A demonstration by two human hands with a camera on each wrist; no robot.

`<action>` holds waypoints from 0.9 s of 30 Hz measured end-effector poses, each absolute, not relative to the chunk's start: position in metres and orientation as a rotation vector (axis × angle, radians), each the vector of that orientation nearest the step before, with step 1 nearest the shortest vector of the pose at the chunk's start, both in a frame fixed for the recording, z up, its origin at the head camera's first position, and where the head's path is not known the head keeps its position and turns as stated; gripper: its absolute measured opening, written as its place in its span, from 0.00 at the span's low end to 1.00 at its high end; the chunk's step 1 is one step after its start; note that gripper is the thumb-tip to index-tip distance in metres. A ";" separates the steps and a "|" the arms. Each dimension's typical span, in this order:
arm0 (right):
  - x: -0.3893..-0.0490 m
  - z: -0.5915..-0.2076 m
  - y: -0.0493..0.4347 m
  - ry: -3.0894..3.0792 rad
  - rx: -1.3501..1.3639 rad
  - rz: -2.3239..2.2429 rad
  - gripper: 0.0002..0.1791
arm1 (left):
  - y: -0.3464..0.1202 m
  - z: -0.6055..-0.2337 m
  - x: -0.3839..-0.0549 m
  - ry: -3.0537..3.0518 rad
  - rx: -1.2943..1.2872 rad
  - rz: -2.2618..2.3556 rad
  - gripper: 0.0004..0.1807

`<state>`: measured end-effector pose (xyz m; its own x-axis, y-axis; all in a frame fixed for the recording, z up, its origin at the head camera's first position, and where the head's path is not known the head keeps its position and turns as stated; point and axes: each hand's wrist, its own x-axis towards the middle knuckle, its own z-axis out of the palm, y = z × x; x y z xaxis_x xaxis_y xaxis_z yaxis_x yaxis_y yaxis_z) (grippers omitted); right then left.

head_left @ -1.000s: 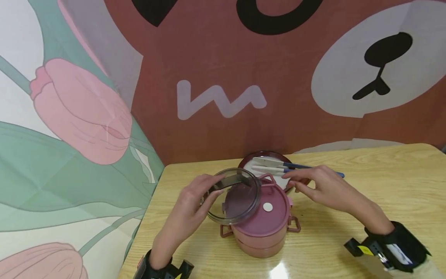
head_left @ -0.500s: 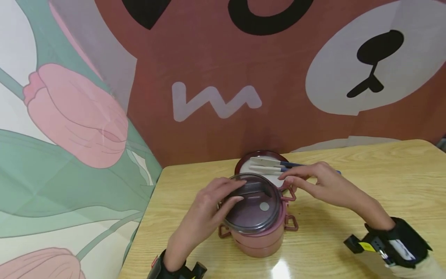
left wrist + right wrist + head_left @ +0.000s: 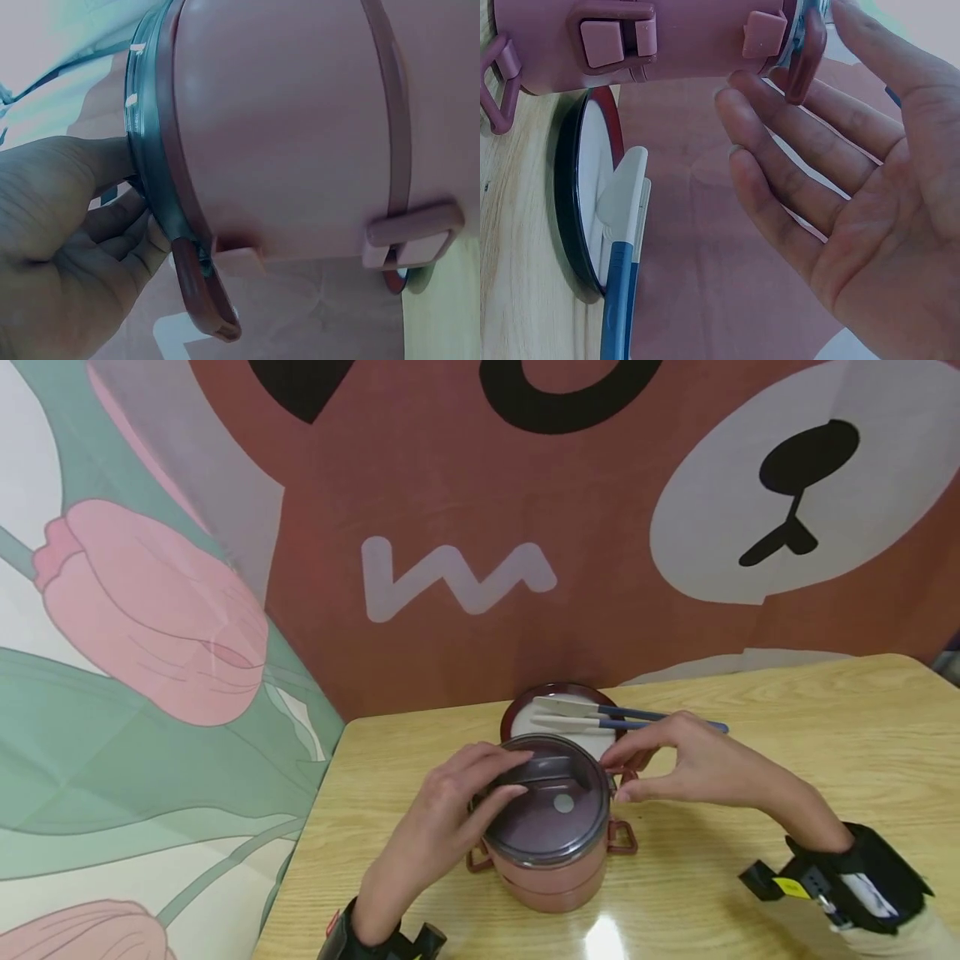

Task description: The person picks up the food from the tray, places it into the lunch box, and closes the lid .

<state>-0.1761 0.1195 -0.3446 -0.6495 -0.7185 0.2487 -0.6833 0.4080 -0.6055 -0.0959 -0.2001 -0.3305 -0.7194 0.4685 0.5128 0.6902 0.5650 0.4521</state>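
A pink lunch pot (image 3: 551, 885) stands upright on the table, with loop clips at its sides. On top sits its dark see-through lid (image 3: 551, 839), which has a raised bar handle (image 3: 546, 769). My left hand (image 3: 442, 810) holds that bar between thumb and fingers. At the lid's right edge, the thumb and fingers of my right hand (image 3: 693, 768) are spread around a loop clip (image 3: 808, 60). The right wrist view shows these fingers mostly straight, near the clip and not closed on it. In the left wrist view, the left fingertips are hidden behind the lid (image 3: 161, 150).
Behind the pot is a white plate with a dark red rim (image 3: 507, 720). Two blue-handled utensils (image 3: 622, 724) with flat pale blades lie across it, handles to the right. A printed cloth (image 3: 450, 668) hangs along the table's back edge.
My left hand has moved right and brought the lid from a tilt beside the pot to flat on top. The upper loop clip has swung out rightward, and my right hand has spread around it.
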 end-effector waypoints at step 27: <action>-0.177 -0.347 0.116 2.501 -1.412 -1.018 0.16 | -0.270 -0.332 -0.108 -2.880 -0.832 -0.972 0.16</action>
